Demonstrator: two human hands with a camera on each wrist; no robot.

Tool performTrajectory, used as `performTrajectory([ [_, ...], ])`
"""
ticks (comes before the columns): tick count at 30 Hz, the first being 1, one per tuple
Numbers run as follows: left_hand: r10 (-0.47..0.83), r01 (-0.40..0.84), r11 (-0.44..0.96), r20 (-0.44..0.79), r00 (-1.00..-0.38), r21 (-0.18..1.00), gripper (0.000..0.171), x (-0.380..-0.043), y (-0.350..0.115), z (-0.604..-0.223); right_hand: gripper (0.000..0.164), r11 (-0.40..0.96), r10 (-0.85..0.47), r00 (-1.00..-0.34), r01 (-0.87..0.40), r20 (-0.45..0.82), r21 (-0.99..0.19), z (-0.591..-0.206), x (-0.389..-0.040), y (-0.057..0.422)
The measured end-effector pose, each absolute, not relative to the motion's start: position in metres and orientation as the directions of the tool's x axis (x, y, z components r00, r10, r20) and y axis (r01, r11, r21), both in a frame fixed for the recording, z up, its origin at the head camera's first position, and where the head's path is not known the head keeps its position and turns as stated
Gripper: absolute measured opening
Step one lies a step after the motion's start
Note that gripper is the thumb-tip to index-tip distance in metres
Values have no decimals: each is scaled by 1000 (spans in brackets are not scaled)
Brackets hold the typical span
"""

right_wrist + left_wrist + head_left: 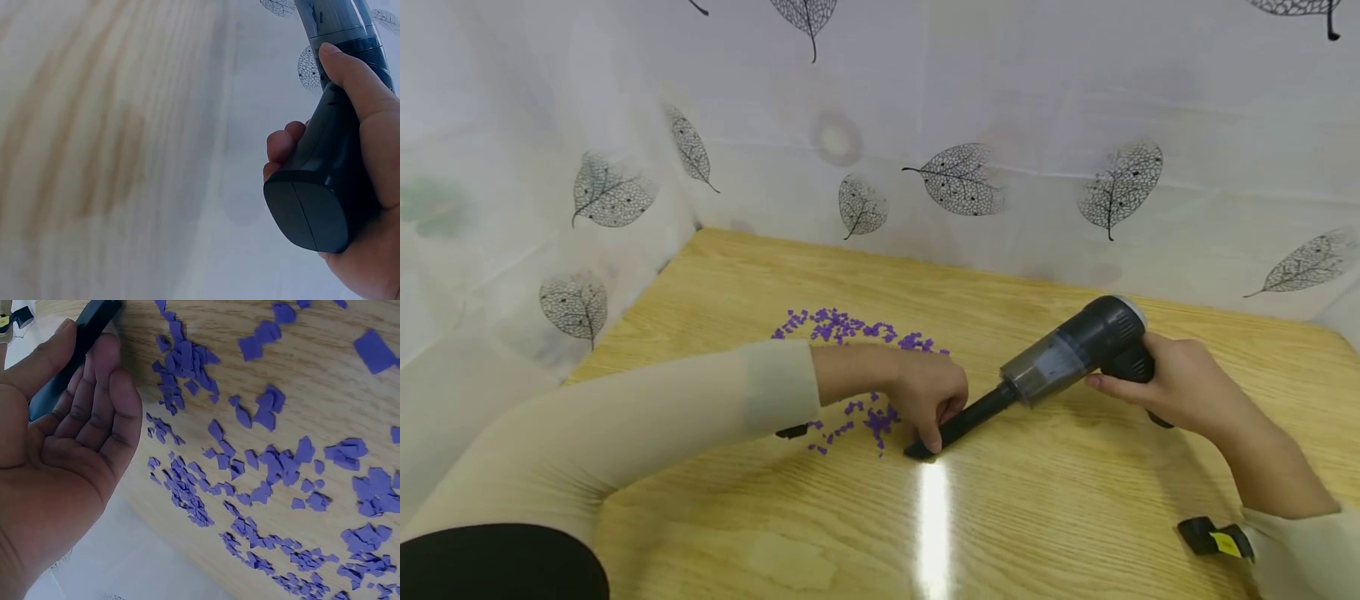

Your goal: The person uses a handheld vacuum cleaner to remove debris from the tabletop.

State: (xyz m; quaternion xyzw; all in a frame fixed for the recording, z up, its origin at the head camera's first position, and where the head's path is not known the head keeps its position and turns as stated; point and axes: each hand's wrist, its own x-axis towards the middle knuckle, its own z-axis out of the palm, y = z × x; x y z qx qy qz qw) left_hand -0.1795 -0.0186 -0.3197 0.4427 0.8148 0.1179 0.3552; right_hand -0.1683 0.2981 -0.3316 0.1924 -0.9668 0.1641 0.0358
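Note:
A black handheld vacuum cleaner [1060,358] with a clear dust cup slants down to the left over the wooden table. My right hand [1187,383] grips its handle [331,156], thumb along the side near the cup. Down at the narrow nozzle [981,415], my left hand [928,392] pinches it between thumb and fingers close to the tip. In the left wrist view, the black nozzle [94,331] crosses the curled fingers. Purple paper scraps [275,462] lie scattered beside the left hand, and its forearm hides some of them in the head view.
The wooden table [1075,517] ends at a pale curtain [1000,83] printed with leaves, at the back and left. A black wrist strap piece [1213,537] shows at the right sleeve. A dark round shape [505,558] covers the lower left corner. Glare streaks the tabletop in front.

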Motion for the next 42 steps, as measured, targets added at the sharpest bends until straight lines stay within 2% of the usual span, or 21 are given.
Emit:
performTrajectory([
  [10, 828, 679, 556, -390, -402, 480, 23, -202, -20, -308, 42, 890, -271, -940, -327, 208, -319, -324, -168, 312],
  [21, 802, 715, 595, -229, -551, 367, 14, -242, -19, -307, 48, 914, -98, -965, -184, 244, -362, -319, -173, 318],
  [36, 755, 698, 655, -229, -614, 289, 16, -272, -7, -317, 54, 918, -44, -971, -132, 234, -375, -324, -174, 317],
  [42, 752, 698, 659, -227, -619, 280, 18, -279, -5, -321, 57, 915, -51, -978, -127, 202, -384, -326, -174, 316],
])
